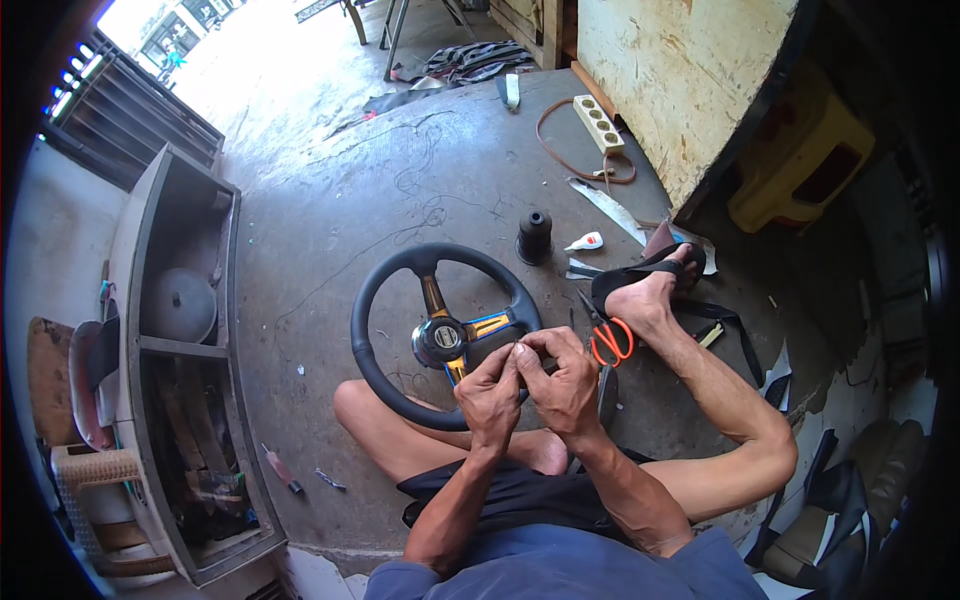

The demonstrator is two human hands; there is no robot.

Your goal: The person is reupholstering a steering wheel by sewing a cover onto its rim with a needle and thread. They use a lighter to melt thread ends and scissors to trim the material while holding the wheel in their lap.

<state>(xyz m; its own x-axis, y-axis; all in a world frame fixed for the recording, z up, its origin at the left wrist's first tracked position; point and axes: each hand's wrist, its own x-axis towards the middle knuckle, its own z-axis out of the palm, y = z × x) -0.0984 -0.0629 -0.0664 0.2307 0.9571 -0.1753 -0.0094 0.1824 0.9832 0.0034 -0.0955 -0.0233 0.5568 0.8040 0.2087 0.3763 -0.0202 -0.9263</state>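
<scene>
A black steering wheel (444, 338) with gold-coloured spokes lies tilted in front of my crossed legs. Over the lower right of its rim, my left hand (490, 396) and my right hand (562, 390) meet fingertip to fingertip. Both are closed in a pinch; whatever is between the fingers is too small or hidden to name. Scissors with orange handles (612, 343) lie just right of my right hand, beside my sandalled foot (645, 300). Beyond the wheel stand a cone of black thread (534, 238) and a small white bottle (585, 241) on its side.
A grey open-fronted cabinet (185, 349) borders the left side. A power strip (598, 124) with a brown cord lies at the far right near a worn panel (680, 80). Loose black thread trails over the floor. A small pointed tool (282, 468) lies at lower left.
</scene>
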